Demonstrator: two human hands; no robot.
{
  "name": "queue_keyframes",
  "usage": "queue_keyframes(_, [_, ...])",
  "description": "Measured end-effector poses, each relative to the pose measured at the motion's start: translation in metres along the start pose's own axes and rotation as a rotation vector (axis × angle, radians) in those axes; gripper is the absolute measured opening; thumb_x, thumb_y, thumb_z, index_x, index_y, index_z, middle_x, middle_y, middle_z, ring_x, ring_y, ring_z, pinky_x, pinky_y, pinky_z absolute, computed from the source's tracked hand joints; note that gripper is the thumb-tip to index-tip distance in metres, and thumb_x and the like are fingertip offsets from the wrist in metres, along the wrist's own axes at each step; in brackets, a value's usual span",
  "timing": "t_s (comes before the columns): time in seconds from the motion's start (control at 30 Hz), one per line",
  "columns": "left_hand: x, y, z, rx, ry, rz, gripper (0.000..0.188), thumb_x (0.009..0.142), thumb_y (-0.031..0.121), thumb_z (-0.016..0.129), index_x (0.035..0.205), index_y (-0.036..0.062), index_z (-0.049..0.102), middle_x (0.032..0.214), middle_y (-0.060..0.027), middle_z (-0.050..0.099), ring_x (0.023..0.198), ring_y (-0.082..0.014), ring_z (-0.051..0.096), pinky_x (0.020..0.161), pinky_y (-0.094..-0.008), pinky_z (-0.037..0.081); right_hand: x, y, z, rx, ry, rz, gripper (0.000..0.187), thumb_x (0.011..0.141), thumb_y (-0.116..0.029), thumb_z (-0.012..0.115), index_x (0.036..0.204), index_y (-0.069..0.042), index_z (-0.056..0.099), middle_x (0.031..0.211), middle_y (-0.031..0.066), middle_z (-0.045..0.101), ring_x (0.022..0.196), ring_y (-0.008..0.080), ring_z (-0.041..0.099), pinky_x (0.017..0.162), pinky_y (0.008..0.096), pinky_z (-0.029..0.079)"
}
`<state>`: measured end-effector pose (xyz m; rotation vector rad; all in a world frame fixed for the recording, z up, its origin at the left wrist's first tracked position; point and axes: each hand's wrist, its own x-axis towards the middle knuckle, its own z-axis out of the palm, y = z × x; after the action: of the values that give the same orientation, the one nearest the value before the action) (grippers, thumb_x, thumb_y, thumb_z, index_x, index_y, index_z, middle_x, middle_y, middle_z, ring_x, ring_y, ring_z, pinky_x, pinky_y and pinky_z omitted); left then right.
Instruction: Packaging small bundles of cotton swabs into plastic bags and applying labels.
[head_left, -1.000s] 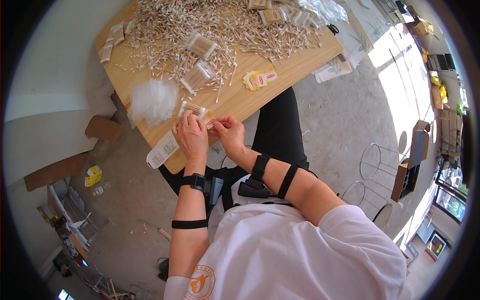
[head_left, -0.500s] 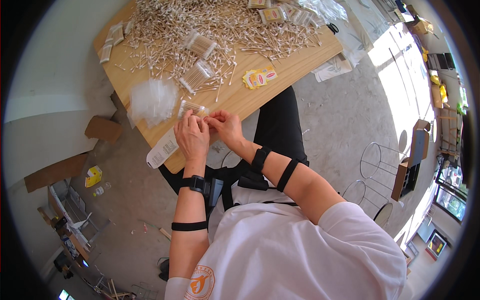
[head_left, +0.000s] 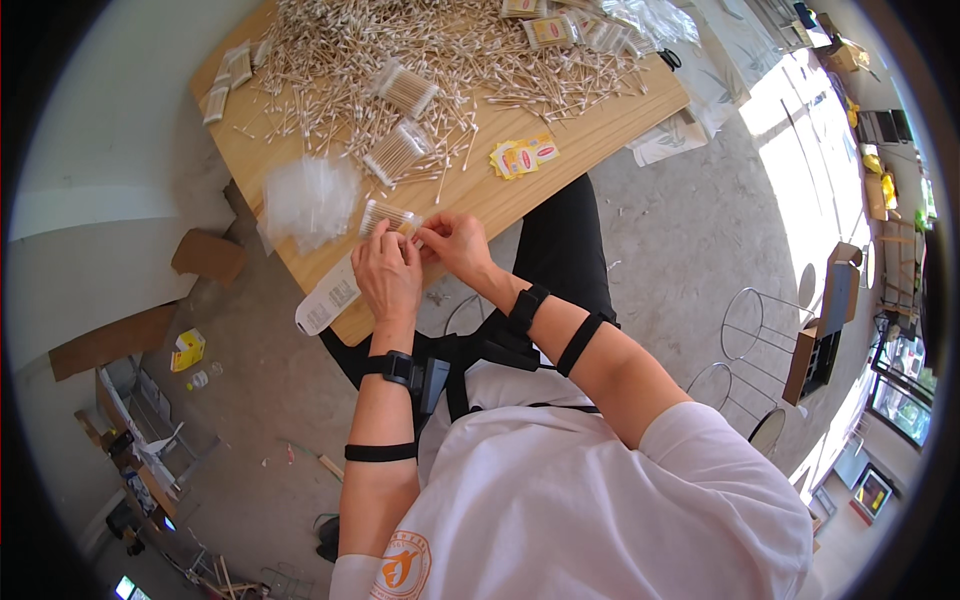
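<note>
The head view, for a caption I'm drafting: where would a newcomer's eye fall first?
First, probably, on the huge loose heap of cotton swabs covering the far part of the wooden table. Next, on the near edge, where the left hand has its fingers at a clear packet of swabs and the right hand pinches its right end. Yellow-and-white cards stand out farther right.

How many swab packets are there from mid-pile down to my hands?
3: one packet at your left hand and right hand, a second packet beyond it, a third packet farther on; more may be hidden.
</note>
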<state>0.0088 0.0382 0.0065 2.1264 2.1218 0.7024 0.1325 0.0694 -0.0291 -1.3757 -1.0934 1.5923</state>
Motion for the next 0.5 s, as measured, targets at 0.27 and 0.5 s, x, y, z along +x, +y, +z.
queue_keyframes(0.27, [0.001,0.002,-0.002,0.009,-0.009,0.0,0.01,0.084,0.014,0.068,0.086,0.0068,0.061,0.116,-0.012,0.067,0.097,-0.0304,0.063,0.093,-0.0423,0.042,-0.002,-0.003,0.009,0.07,0.139,0.026,0.01,0.082,-0.005,0.069,0.085,0.004,0.069,0.068,0.0093,0.069,0.057,0.0116,0.065,0.05,0.0254,0.051])
queue_keyframes(0.5, [-0.001,-0.002,-0.002,0.013,-0.02,0.013,0.011,0.083,0.015,0.068,0.084,0.0076,0.059,0.117,-0.0097,0.066,0.092,-0.0268,0.063,0.094,-0.0431,0.04,-0.003,-0.003,0.005,0.005,0.101,-0.026,0.009,0.084,-0.006,0.069,0.087,0.003,0.068,0.072,0.0071,0.07,0.059,0.0103,0.064,0.053,0.0237,0.051])
